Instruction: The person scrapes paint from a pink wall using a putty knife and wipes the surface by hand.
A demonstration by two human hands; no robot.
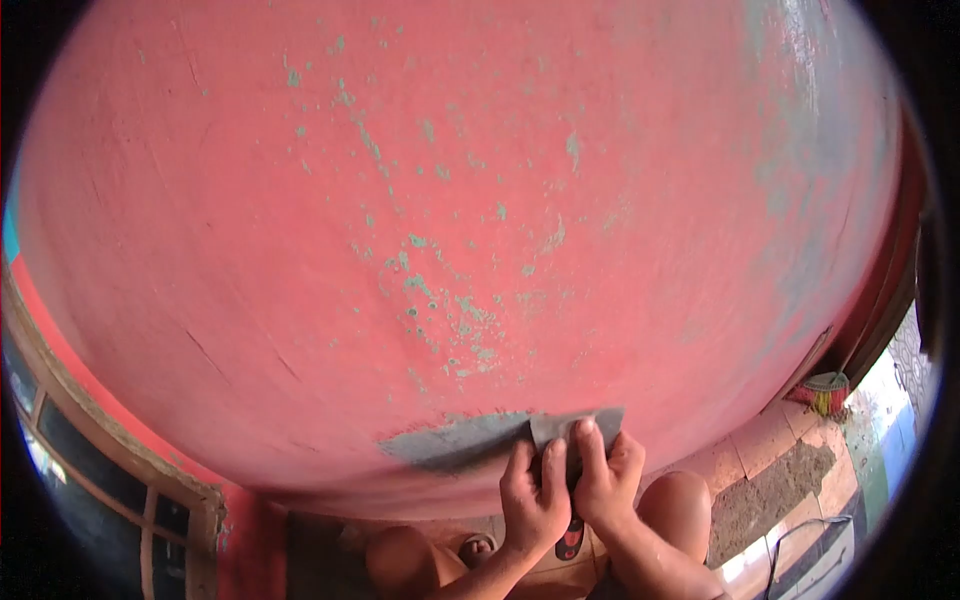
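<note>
A scraper with a broad flat metal blade lies against the lower part of the pink wall. My left hand is closed around it from the left, fingertips pressed on the blade. From the right, my right hand also grips it, with its fingers on the blade face. Between my hands a dark handle shows, partly hidden. Left of the blade, a bare grey patch breaks the pink paint. Small greenish flecks are scattered over the wall above.
My bent knees are close to the wall on both sides of my arms. A wooden-framed window stands at lower left. At right, a broom rests near the wall's end. Dirt and a dark cable lie on the tiled floor.
</note>
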